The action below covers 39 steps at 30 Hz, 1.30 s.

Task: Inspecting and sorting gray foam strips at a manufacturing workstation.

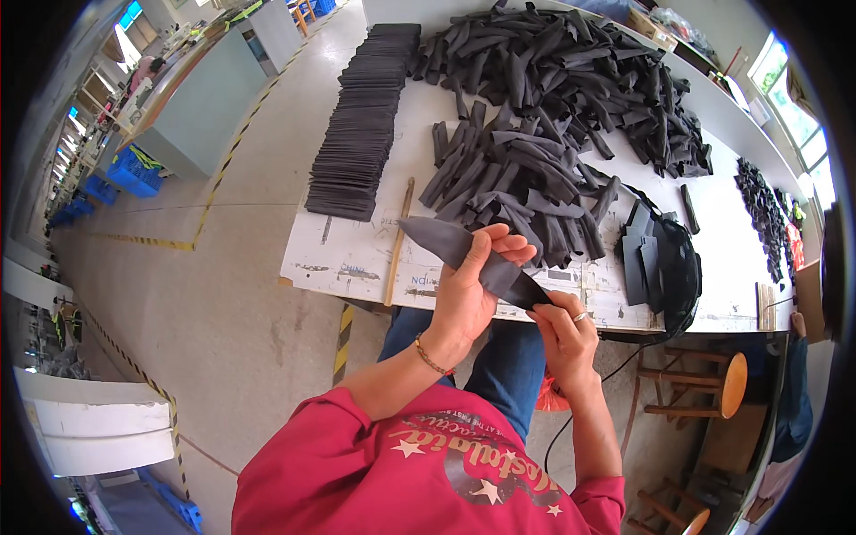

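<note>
A long dark grey strip of fabric (435, 237) with a pointed far end slants over the table's front edge. My left hand (464, 301) holds its middle, palm up, with the thumb lying on top and the fingers curled beneath. At the near right end of the strip, my right hand (568, 341) pinches it between thumb and fingers. Just beyond my hands lies a loose heap of curled dark fabric pieces (526, 169). To the left, a long row of flat dark pieces (358, 129) is stacked neatly, overlapping one another.
A wooden stick (399, 245) lies on the white table (334, 254). Flat dark pieces (637, 259) rest against a black rounded bag-like thing (685, 267) at the right. Wooden stools (733, 385) stand below on that side. Another person's sleeve (794, 401) shows at far right.
</note>
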{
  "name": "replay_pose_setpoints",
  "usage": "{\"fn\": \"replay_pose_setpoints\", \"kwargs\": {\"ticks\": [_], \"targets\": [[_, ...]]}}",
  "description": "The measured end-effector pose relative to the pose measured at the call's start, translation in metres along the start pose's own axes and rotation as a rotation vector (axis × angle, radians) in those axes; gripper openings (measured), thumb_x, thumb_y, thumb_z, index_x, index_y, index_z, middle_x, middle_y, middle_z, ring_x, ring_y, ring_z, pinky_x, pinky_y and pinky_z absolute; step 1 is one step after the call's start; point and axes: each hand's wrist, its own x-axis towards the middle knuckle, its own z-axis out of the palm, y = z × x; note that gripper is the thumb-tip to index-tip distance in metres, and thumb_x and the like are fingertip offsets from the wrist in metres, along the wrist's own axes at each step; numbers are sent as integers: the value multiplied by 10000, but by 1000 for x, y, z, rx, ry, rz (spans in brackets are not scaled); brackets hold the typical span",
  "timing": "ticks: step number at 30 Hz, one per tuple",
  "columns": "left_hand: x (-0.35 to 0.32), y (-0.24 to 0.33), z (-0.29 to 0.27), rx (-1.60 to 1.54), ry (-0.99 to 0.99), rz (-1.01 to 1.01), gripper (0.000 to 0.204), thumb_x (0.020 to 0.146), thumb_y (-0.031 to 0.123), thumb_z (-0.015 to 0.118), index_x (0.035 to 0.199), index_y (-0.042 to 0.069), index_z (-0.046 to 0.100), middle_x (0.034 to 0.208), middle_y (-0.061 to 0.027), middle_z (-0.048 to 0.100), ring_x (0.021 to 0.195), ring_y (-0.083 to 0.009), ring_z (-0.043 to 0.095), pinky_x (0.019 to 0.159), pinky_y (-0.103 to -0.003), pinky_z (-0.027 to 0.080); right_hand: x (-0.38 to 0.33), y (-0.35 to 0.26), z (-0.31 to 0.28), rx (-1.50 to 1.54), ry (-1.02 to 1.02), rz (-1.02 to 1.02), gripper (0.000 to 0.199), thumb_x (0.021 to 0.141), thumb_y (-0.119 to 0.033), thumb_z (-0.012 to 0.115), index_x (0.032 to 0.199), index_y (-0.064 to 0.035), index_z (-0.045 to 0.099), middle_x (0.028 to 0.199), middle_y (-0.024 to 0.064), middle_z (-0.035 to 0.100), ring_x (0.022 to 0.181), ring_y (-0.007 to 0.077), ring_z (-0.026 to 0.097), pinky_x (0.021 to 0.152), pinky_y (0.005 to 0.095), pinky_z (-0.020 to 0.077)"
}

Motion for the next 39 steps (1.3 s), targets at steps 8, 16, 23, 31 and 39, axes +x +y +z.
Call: {"fn": "replay_pose_setpoints", "kwargs": {"ticks": [8,16,23,31,39], "targets": [[-17,-19,5,-14,-59,-102,331,1016,305,510,1159,15,578,1063,-149,686,1103,-311,636,989,-410,484,14,-7,11,75,-4,-77,189,731,43,747,883,-15,650,909,116,632,766,295,648,656,364,523],[-21,-31,-4,-86,-106,-124,312,1022,307,489,1151,38,583,1056,-137,691,1214,-331,566,1069,-424,413,15,-9,17,92,1,-94,182,724,75,728,873,-6,660,914,120,639,805,304,668,700,367,542],[-18,-28,-4,-66,-58,-158,341,1031,319,460,1172,32,577,1083,-132,689,1211,-325,569,1069,-429,416,17,-6,18,103,-13,-80,185,726,77,729,874,-5,654,912,116,639,789,298,663,687,366,536],[-12,-18,-7,21,-24,-146,356,1030,328,458,1186,28,570,1074,-127,687,1194,-320,581,1057,-433,427,15,-6,17,98,-38,-43,180,736,67,735,875,-7,648,910,111,638,761,285,654,647,358,520],[-16,-27,-9,-43,-103,-129,342,1022,337,477,1170,45,576,1073,-125,685,1186,-319,585,1056,-445,424,16,-3,19,114,-27,-101,220,705,85,725,890,-1,641,930,122,616,797,314,646,669,386,531]]}}
